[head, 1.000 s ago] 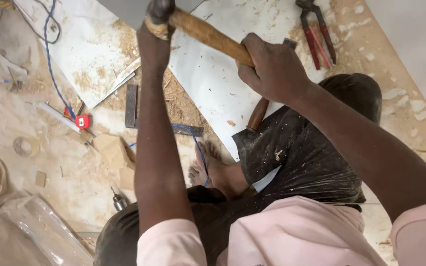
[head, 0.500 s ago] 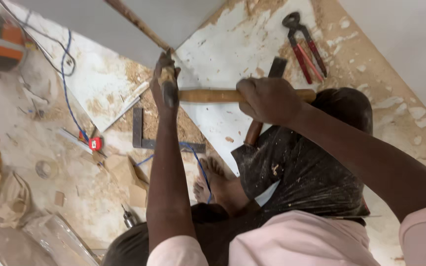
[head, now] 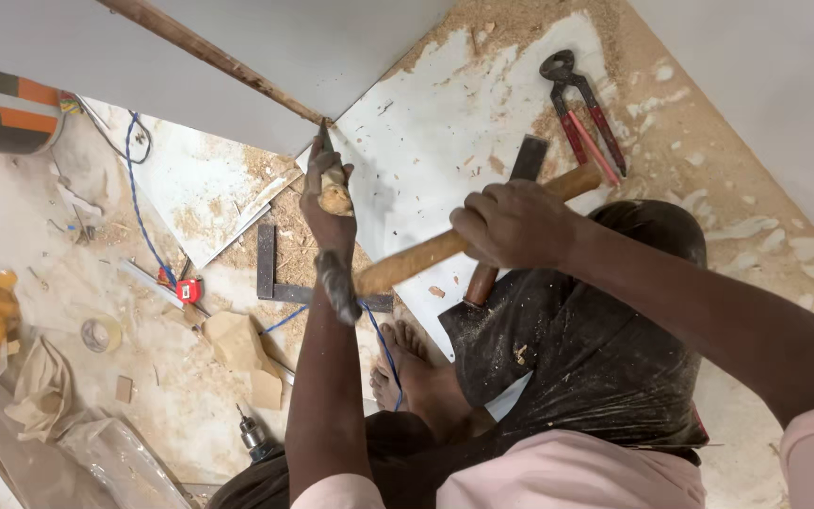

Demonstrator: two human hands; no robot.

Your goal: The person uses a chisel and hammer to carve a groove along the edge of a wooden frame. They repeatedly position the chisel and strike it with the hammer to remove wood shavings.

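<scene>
At the corner where the grey panel (head: 237,57) meets the white board (head: 463,123), the left hand (head: 330,193) is clenched around a chisel (head: 324,141), fingers wrapped about its pale wooden handle, the narrow blade pointing up against the panel edge beside a brown wooden strip (head: 209,55). Right hand (head: 517,224) is closed firmly on the wooden handle of a hammer (head: 407,264); the dark metal head (head: 337,285) sits low, just beside the left forearm and below the chisel hand. Hammer handle runs upward to the right past the knuckles.

Beyond the hands, a second chisel (head: 506,221) with a dark blade lies on the white board, partly hidden behind the right hand. Red-handled pincers (head: 584,113) lie further out on the sawdust. A metal square (head: 280,278) lies flat on the floor left of the forearm, with a blue cord (head: 143,217) and a small red object (head: 187,288) nearby. A bare foot (head: 407,372) rests on the floor beneath. A drill chuck (head: 254,438) shows at the lower left, among scraps of paper.
</scene>
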